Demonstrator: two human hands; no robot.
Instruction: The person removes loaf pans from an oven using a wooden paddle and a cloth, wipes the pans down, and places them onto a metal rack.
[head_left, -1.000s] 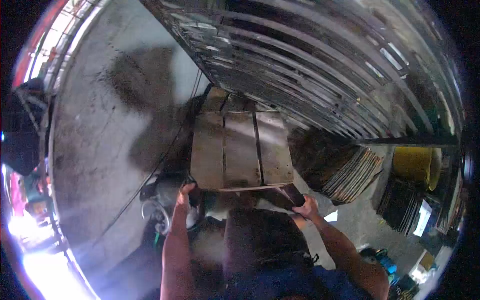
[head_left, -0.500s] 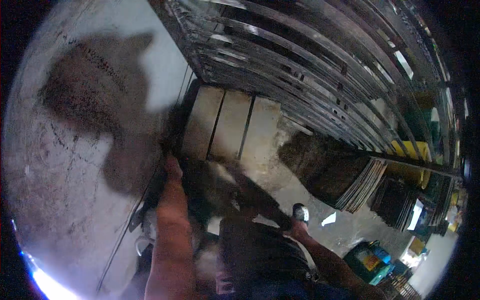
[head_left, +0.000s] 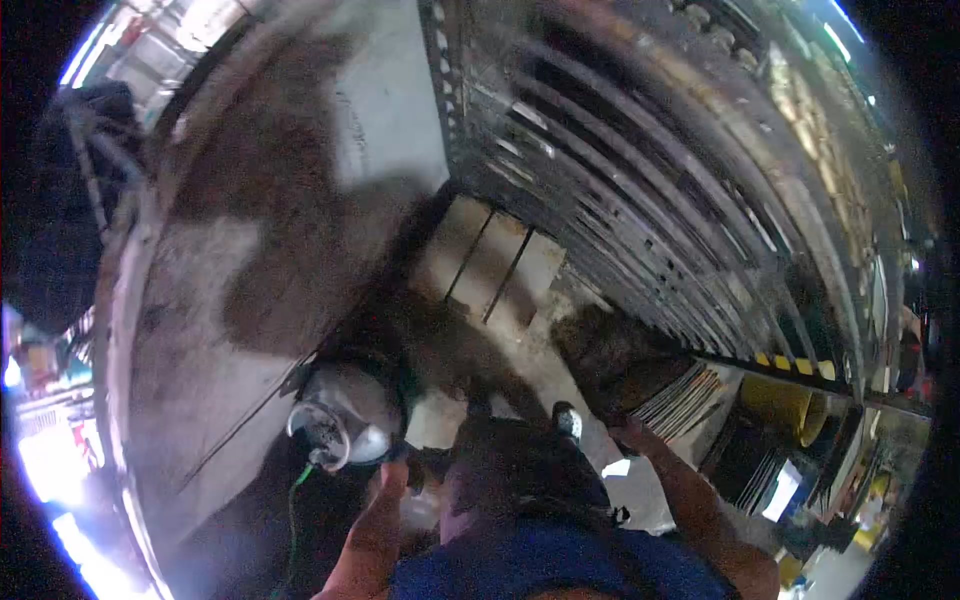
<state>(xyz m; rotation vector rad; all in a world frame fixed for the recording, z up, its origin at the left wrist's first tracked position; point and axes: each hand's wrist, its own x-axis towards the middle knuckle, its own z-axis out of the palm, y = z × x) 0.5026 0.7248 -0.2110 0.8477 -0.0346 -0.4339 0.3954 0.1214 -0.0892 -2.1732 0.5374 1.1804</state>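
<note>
Low in the view, my left hand [head_left: 396, 474] is beside a rounded grey-white container [head_left: 350, 400] with a ring-like rim. Blur and shadow hide its fingers, and I cannot tell whether it touches the container. A green cord [head_left: 296, 500] hangs below the rim. Off to the other side, my right hand [head_left: 632, 434] is out by the near end of a stack of thin flat sheets [head_left: 680, 402]. Its fingers are smeared, so a grip cannot be made out. Between the hands are my dark clothed legs [head_left: 520, 465] and one shoe [head_left: 567, 422].
A large stained grey panel [head_left: 270, 270] fills the left side. Long slatted metal bars [head_left: 620, 170] run along the upper right. Pale slabs [head_left: 490, 262] lie ahead on the floor. A yellow drum-like container [head_left: 785, 405] stands at right, beyond the sheets.
The view has swung, bringing the rounded container into fuller sight. My left hand has come back from the panel's lower edge toward my body. My right hand now appears closer to the sheets.
</note>
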